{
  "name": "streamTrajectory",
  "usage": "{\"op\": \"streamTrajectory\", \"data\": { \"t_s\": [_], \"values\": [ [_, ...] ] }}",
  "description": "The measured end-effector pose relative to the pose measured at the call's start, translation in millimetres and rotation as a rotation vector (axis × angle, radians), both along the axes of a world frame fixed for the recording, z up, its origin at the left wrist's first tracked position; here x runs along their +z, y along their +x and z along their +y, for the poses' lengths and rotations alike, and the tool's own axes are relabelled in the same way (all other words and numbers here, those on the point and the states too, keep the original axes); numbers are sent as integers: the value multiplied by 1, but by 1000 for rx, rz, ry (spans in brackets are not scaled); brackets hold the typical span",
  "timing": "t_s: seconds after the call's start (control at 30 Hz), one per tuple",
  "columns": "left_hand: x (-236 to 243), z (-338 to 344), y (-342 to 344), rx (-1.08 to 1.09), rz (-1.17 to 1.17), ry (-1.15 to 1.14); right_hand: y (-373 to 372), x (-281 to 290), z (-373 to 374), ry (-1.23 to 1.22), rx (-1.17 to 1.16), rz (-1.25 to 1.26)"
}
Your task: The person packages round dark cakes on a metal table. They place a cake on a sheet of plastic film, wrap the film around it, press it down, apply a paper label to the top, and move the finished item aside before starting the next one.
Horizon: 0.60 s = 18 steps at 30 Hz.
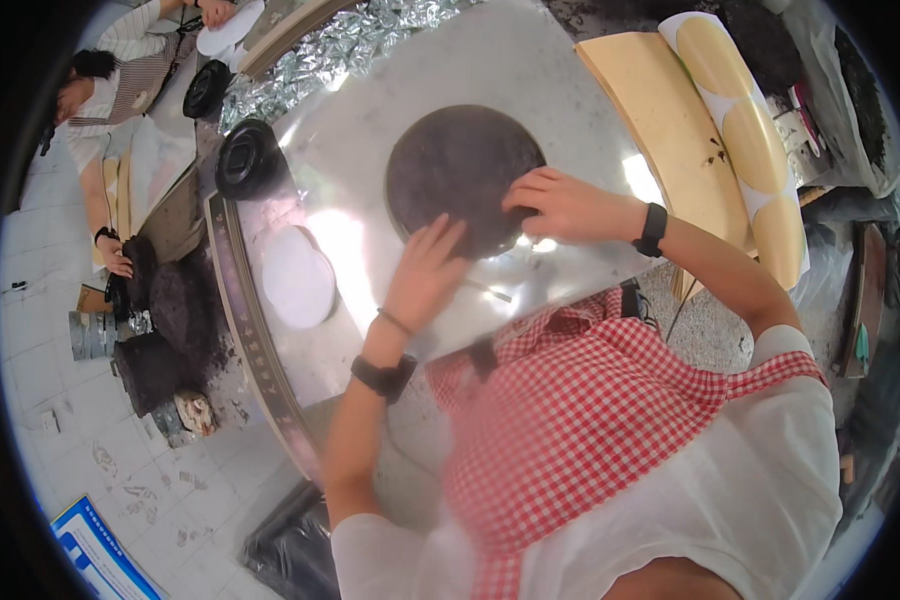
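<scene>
A flat, dark brown round disc (pixel 460 160) with a thin pale rim lies on a shiny, translucent sheet (pixel 340 150) on the table. My left hand (pixel 425 275) is at its lower left edge, fingers stretched out, fingertips over the rim and slightly blurred. On the right edge of the disc, my right hand (pixel 570 205) has its fingers bent and close together, apparently gripping the rim; the thumb side is partly hidden. To the left of my left hand lies a white oval-looking disc (pixel 298 277).
Crumpled silver foil (pixel 340 60) runs along the far side. A black round lidded object (pixel 249 160) sits at the far left. Tan sheets (pixel 660 120) and a strip with gold rounds (pixel 755 145) lie right. Another person (pixel 120 75) works at far left, near dark lumps (pixel 180 300).
</scene>
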<state>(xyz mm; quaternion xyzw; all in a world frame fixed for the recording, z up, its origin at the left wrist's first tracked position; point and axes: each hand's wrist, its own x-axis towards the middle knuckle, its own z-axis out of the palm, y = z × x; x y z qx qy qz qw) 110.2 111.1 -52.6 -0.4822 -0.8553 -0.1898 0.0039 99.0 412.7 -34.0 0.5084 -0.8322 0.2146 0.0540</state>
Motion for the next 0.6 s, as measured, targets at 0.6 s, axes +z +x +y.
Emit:
{"op": "streamTrajectory", "data": {
  "t_s": [0.6],
  "values": [
    [-28,65,26,314,154,128,-5,-15,4,-106,-74,-65]
  ]
}}
